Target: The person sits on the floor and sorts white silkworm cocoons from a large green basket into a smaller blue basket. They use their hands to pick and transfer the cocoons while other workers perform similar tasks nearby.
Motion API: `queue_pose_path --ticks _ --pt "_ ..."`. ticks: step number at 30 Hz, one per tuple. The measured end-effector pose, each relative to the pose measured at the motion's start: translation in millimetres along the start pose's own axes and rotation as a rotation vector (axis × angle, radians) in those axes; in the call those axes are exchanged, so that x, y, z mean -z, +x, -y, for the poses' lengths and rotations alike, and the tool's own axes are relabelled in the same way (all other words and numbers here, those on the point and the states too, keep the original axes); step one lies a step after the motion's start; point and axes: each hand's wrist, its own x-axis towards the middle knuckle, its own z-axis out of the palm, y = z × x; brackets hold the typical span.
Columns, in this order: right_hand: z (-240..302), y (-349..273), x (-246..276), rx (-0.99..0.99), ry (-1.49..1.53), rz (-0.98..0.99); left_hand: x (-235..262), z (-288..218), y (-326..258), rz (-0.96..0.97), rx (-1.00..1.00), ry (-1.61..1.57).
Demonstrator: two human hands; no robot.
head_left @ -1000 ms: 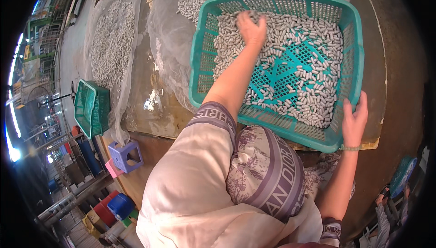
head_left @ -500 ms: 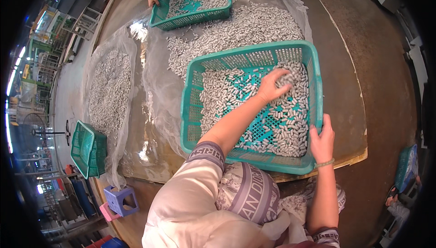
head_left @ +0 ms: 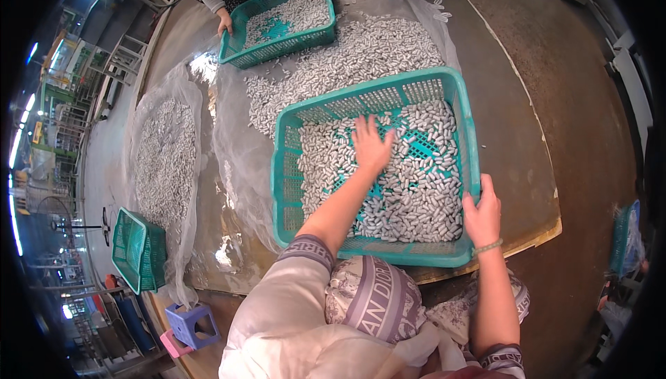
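A large green plastic basket (head_left: pixel 409 257) stands in front of me, its slotted floor partly covered by small, grey, rod-shaped pieces (head_left: pixel 416 207). My left hand (head_left: pixel 372 146) reaches into its middle with fingers spread, low over the pieces; nothing shows in its grasp. At the right side, my right hand (head_left: pixel 483 214) grips the basket's rim, thumb up along the edge. Bare patches of green mesh show to the right of my left hand and under its wrist.
A loose heap of the same pieces (head_left: pixel 374 47) lies on clear plastic sheet beyond my basket. Opposite, a person holds another green basket (head_left: pixel 281 43). Leftward are a second pile (head_left: pixel 165 160), an upright green basket (head_left: pixel 139 250) and a purple stool (head_left: pixel 192 325).
My left hand has swept from the basket's right side toward its middle, its fingers spreading. Pieces inside have shifted. The person opposite now holds their basket with both hands, nearer the left.
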Motion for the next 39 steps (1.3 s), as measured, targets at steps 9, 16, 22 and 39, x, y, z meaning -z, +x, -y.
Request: queue_pose_path --ticks 9,16,22,39 --pt "-6.4 -1.5 -1.3 -0.001 0.006 -0.014 19.6 -86.0 -60.3 0.664 -0.524 -0.579" --pt "-6.2 -2.0 0.1 -0.013 0.026 0.007 7.5 -23.1 8.7 0.473 -0.537 -0.003" --pt "-13.3 -3.3 -1.3 -0.034 0.034 0.001 54.5 93.8 2.7 0.294 -0.249 0.286" --pt "-2.1 -0.8 -1.2 -0.093 -0.095 0.021 95.6 -27.6 -96.5 0.797 -0.159 0.093"
